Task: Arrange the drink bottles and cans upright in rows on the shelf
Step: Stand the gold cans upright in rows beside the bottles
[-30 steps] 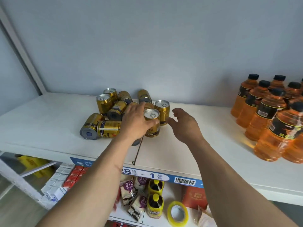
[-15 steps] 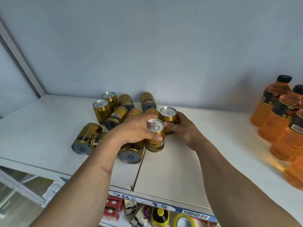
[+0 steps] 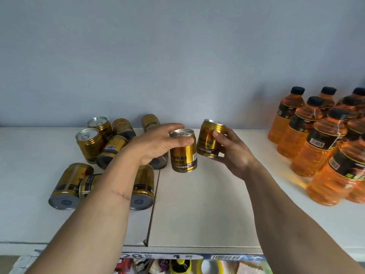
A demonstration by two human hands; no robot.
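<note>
At mid-shelf, two gold cans are in hand. Left hand (image 3: pixel 158 143) grips the near can (image 3: pixel 183 151) by its rim and upper wall, thumb across the lid edge; can upright, base at or just above the shelf (image 3: pixel 207 210), contact not certain. Right hand (image 3: pixel 231 149) wraps the far can (image 3: pixel 210 138) around its side wall; tilted, apparently lifted.

Judgement: sealed cans, so moderately heavy, rigid, smooth and a bit slippery; side-wall hold near the middle is steadier than a rim pinch.

Left: jumbled cans (image 3: pixel 110 149), some lying down and free to roll toward the front edge. Right: orange bottles (image 3: pixel 316 139) standing, well apart. Bare shelf between the two groups gives room for rows; back wall (image 3: pixel 177 66) limits depth.
</note>
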